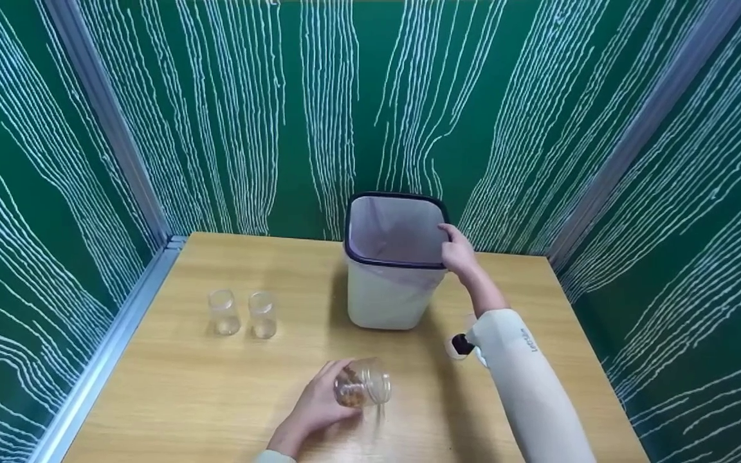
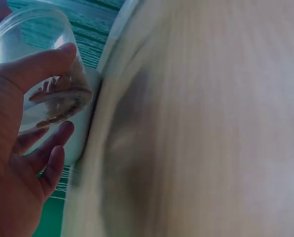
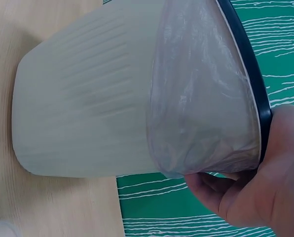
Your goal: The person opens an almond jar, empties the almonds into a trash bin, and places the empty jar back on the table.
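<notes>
My left hand [image 1: 319, 400] grips a clear jar [image 1: 370, 372] near the front middle of the table. The jar lies tipped on its side in the head view, mouth to the right. Small brown pieces that look like nuts [image 2: 62, 84] are gathered toward its base. In the left wrist view the thumb crosses the near wall of the jar. My right hand [image 1: 459, 252] holds the dark rim [image 3: 253, 74] of a whitish trash bin [image 1: 383, 302] at its right side. A thin translucent liner [image 3: 201, 98] folds over that rim.
Two clear empty jars [image 1: 224, 318] stand upright at the left of the wooden table [image 1: 171, 386]. A pale round thing [image 1: 454, 352] sits partly hidden beside my right sleeve. Green walls with white wavy lines [image 1: 325, 96] enclose the table behind and at both sides.
</notes>
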`<state>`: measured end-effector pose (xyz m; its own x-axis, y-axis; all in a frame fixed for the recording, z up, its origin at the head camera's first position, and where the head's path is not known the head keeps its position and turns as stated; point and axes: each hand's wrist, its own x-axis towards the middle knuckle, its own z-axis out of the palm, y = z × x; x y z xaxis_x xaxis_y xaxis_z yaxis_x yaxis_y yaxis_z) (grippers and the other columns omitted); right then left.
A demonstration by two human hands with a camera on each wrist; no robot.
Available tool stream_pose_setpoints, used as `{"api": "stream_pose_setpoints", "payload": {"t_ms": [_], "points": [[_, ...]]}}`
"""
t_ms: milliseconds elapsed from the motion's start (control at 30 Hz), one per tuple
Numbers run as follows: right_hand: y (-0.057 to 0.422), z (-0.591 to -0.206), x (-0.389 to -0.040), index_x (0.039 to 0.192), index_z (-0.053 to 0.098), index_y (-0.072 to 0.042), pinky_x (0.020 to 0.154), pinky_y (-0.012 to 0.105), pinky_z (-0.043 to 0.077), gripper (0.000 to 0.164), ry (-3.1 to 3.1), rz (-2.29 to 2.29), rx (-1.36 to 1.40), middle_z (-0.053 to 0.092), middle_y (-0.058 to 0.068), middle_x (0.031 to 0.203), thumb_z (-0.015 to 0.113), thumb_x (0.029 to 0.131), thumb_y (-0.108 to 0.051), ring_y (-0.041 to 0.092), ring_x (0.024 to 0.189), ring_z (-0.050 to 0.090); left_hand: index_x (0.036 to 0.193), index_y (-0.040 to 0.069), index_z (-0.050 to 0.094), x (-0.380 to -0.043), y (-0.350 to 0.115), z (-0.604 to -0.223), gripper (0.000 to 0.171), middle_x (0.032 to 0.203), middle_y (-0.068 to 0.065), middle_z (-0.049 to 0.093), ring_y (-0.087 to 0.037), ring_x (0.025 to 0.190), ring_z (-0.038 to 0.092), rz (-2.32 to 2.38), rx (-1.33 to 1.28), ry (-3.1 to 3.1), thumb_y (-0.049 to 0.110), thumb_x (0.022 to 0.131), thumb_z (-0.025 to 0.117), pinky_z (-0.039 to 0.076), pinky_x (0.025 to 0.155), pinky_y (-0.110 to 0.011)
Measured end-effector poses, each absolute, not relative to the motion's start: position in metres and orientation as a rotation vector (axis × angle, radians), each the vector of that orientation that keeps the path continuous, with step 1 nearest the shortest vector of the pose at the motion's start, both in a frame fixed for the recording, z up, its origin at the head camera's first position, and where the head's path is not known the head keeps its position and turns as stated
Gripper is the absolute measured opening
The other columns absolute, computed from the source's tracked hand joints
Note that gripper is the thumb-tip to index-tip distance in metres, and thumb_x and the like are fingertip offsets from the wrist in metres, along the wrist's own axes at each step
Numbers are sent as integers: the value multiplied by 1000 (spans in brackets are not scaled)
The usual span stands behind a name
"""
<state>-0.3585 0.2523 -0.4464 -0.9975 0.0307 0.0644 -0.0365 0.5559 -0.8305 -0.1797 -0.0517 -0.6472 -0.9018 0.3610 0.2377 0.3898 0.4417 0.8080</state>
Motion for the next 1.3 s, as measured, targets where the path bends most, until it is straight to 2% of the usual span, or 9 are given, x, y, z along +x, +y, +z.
{"api": "stream_pose_setpoints", "payload": {"t_ms": [200, 400, 633, 900, 1033, 1133, 1300], "points": [[250, -445, -358, 141, 43, 0, 111, 46, 26, 50, -2689, 1467, -28, 34, 21, 150, 30, 93, 2, 32, 139, 28, 143, 28, 42, -198, -61, -624, 94, 129, 11, 50, -19, 115, 54, -1416, -761, -2601, 21, 62, 89, 45, 96, -45], [244, -446, -359, 139, 45, -2, 106, 47, 32, 48, -2694, 1490, -21, 35, 20, 149, 29, 93, 0, 32, 133, 34, 144, 20, 43, -217, -76, -586, 95, 134, 1, 51, -21, 108, 59, -1288, -844, -2545, 22, 61, 90, 49, 92, -35], [248, -446, -361, 134, 48, -2, 97, 46, 38, 47, -2715, 1429, -46, 41, 20, 144, 27, 92, 0, 33, 125, 39, 145, 26, 42, -240, -77, -531, 97, 138, 3, 48, -21, 107, 59, -1186, -886, -2530, 24, 61, 91, 52, 86, -38], [248, -447, -359, 131, 49, -1, 99, 46, 37, 44, -2709, 1437, -49, 43, 20, 142, 28, 92, 0, 32, 124, 39, 143, 19, 44, -266, -78, -479, 94, 136, 4, 48, -17, 111, 54, -1066, -981, -2528, 21, 62, 91, 48, 92, -38], [248, -446, -358, 132, 48, -2, 96, 47, 39, 45, -2707, 1454, -51, 42, 20, 142, 28, 92, 0, 33, 122, 39, 142, 18, 44, -280, -83, -456, 93, 135, 2, 49, -16, 112, 53, -1024, -1041, -2518, 17, 62, 91, 48, 93, -37], [248, -446, -359, 132, 48, -2, 88, 43, 42, 45, -2702, 1449, -53, 43, 20, 141, 29, 91, 0, 34, 120, 40, 143, 19, 44, -290, -89, -439, 94, 135, 0, 49, -17, 111, 54, -1018, -1056, -2502, 15, 61, 90, 50, 90, -37], [248, -449, -358, 131, 49, -4, 65, 34, 43, 45, -2697, 1465, -72, 43, 20, 139, 30, 90, 0, 35, 116, 44, 144, 26, 42, -306, -99, -415, 96, 138, 3, 46, -17, 112, 53, -1021, -1017, -2510, 21, 61, 91, 50, 88, -37]]}}
